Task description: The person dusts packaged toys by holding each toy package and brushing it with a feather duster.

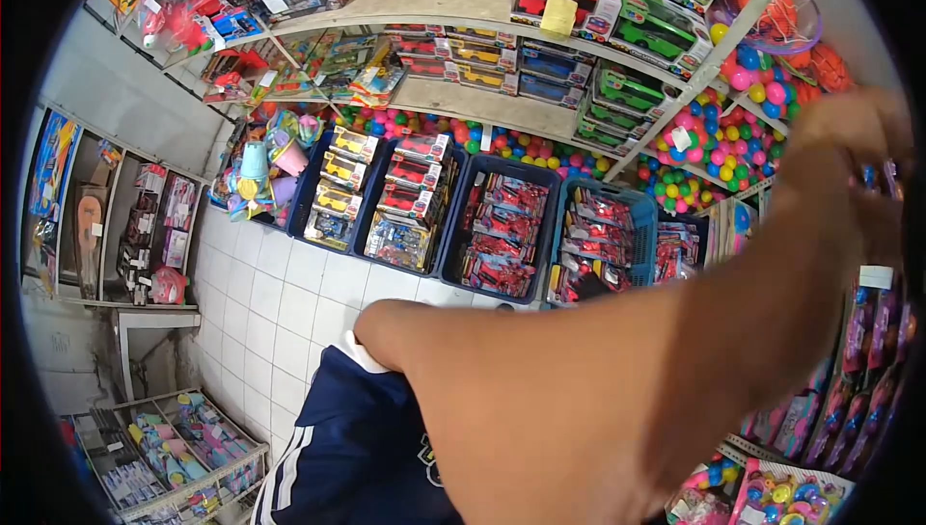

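Observation:
A bare arm, large and close to the camera, crosses from the bottom middle to the upper right. At its end my right hand (854, 134) is raised by the rack at the right edge, nearest to hanging packs of purple toys (873, 318). Motion blur and the dark rim of the lens hide its fingers, so I cannot tell whether it holds anything. My left hand does not show. Navy clothing (362, 443) with white stripes fills the lower middle.
Ahead on the tiled floor (260, 284) stand blue crates (449, 260) of boxed toy cars and red packs. Shelves behind hold more boxed cars (661, 28) and colourful plastic balls (719, 139). A toy shelf (111, 216) stands left, and a divided bin (174, 457) sits lower left.

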Tool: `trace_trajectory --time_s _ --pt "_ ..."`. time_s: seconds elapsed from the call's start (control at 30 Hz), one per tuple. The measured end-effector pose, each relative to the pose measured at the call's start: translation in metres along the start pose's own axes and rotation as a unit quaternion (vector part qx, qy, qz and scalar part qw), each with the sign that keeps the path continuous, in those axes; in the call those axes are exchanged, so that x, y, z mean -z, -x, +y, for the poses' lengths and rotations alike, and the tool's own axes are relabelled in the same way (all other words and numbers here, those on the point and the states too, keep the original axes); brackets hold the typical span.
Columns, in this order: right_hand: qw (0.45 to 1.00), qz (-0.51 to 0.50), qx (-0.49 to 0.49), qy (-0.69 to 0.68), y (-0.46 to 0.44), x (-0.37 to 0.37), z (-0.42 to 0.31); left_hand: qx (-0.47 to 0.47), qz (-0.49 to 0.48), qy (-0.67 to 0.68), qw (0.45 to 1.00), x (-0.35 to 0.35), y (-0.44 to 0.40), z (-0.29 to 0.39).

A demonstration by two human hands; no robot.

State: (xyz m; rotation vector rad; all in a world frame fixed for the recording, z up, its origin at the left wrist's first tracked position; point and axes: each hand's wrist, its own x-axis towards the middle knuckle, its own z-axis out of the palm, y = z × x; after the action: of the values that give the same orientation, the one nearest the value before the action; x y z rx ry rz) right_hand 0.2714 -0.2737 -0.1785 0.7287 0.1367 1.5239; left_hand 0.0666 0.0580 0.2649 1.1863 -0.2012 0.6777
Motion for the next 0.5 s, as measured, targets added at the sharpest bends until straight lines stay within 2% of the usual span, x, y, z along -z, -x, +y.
trace_trajectory --time_s 0.07,0.2,0.5 --pt "1.0 0.004 0.002 0.01 -0.005 0.011 0.0 -0.001 -0.002 -0.008 1.0 -0.011 0.018 0.003" --pt "0.998 0.029 0.033 0.046 0.021 0.007 0.007 0.004 -0.006 0.011 1.0 -0.006 -0.01 -0.015" --pt "0.991 0.065 0.048 0.11 0.009 0.034 0.007 -0.009 -0.008 0.0 1.0 0.013 0.03 0.021"
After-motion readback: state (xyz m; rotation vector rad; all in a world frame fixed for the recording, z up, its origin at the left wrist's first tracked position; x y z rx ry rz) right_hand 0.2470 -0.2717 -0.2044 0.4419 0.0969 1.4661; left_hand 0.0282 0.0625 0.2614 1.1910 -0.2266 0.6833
